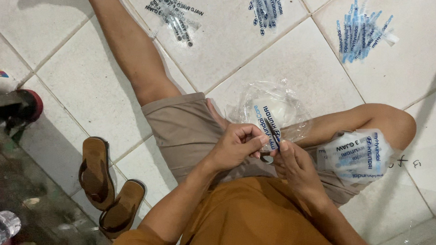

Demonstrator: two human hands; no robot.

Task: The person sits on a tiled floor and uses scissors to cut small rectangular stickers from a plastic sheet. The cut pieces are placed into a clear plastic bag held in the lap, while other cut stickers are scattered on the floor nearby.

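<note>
We are seeing a pair of brown sandals (109,191) lying on the tiled floor (71,75) to the left of the seated person, near the bent leg. Over the lap, our left hand (236,147) is pinching a narrow blue printed strip (272,131) between thumb and fingers, while our right hand (295,164) is gripping the strip's lower end, just below a clear plastic bag (273,108) resting on the floor. Further right, a stack of printed labels (355,154) is sitting on the right knee, and bundles of blue strips (359,29) are lying along the floor's top edge.
</note>
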